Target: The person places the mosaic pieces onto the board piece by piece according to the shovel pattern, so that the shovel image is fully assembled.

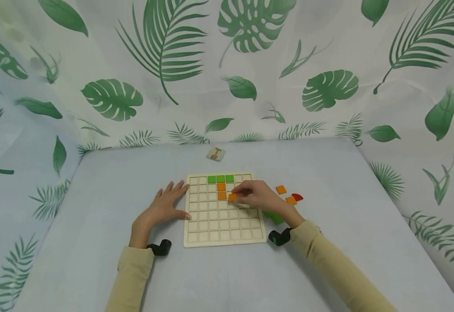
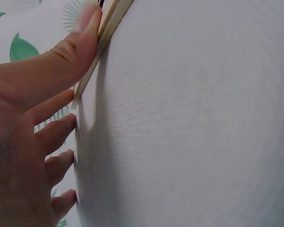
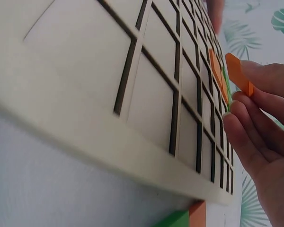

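Right hand point(image 1: 256, 195): thumb and fingers pinching an orange square tile point(image 1: 232, 197); the tile sits at the fingertips, over the gridded board point(image 1: 213, 225); whether it touches the board cannot be told. Immediately left of the grip, two orange squares point(image 1: 222, 195) lie in cells, one above the other; just beyond these, three green squares point(image 1: 221, 178) fill adjoining cells of the far row. The pale, round-cornered board extends from the grip mostly leftward and toward the person. Left hand point(image 1: 164, 206), across the board to the left of the grip: fingers spread, thumb on the board's left rim. Right of the grip, off the board: two loose orange tiles point(image 1: 280, 189) and a red quarter-round piece point(image 1: 297, 197), the nearer tile against the red piece; green pieces point(image 1: 274, 217) lie beside the board's right edge, partly hidden by the right forearm. Beyond the grip and slightly left, a small printed card point(image 1: 215, 154) lies near the back of the table. Table surface point(image 1: 219, 277): pale grey-white cloth, lightly creased, reaching out on all sides of the grip. Farther out, a white backdrop point(image 1: 196, 121) with green palm fronds and monstera leaves encloses the back and both sides.
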A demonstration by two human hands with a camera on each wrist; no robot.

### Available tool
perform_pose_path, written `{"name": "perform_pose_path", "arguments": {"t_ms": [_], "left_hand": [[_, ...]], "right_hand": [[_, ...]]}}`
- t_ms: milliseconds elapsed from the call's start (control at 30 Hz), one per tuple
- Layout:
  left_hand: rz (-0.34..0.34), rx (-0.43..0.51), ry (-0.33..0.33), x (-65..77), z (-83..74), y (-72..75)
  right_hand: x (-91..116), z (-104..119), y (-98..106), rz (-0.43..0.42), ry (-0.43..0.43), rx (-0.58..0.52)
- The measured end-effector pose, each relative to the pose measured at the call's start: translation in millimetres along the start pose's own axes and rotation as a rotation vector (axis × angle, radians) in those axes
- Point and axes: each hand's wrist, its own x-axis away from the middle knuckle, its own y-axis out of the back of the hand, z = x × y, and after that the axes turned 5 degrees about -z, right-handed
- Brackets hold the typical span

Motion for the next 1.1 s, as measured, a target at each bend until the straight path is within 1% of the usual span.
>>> {"name": "perform_pose_path", "arguments": {"t_ms": [100,300,533,767,933,1100], "left_hand": [[0.003,-0.005,-0.001,1.4,2.3,0.6],[-0.011,-0.015,0.002,-0.5,0.4,1.7],[0.007,-0.011,0.009,0.2,0.2,0.2],[0.005,-0.002,0.005,-0.1,-0.5,-0.9],[-0.004,-0.009,0.011,0.1,-1.0,0.0],[-0.003,0.001,0.011,1.1,-1.6,0.8]], "right_hand": [[-3,3,-5,0.024,0.008,0.002],[-7,8,-8,0.035,0.043,-0.002],[-10,12,-15,0.076,0.050,0.009],[-12,11,-19,0.089,0.102,0.047],[-15,13,-21,0.092,0.106,0.081],[-15,17,-22,0.096,0.115,0.079]]}}
